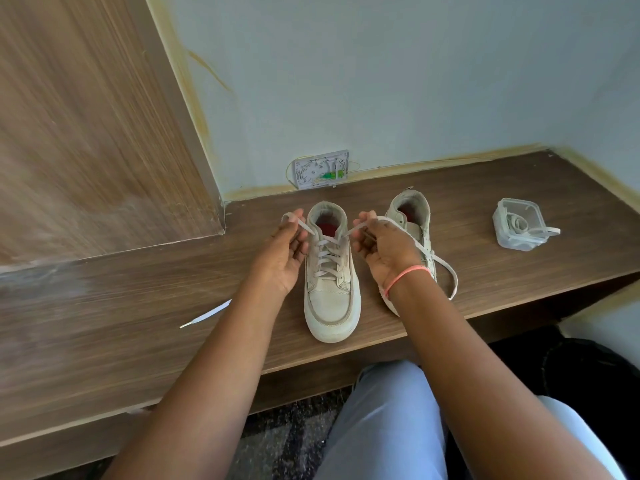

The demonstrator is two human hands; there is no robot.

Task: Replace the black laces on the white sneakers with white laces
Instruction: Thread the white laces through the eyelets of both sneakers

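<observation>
Surface: dark wood-grain shelf, running along the wall into a corner.
Left shoe: stands on the shelf, toe toward the front edge, white lace threaded.
Right shoe: beside it, partly hidden by an arm.
Tub: clear plastic, well right of the shoes, a lace spilling over its rim.
Lace end: white, lies left of the shoes.

both forearms are bare, with no sleeves in view. the right hand has a thin coral-pink band round its wrist (a plain loop). the left hand wears nothing. light blue-grey trousers cover the legs.
</observation>
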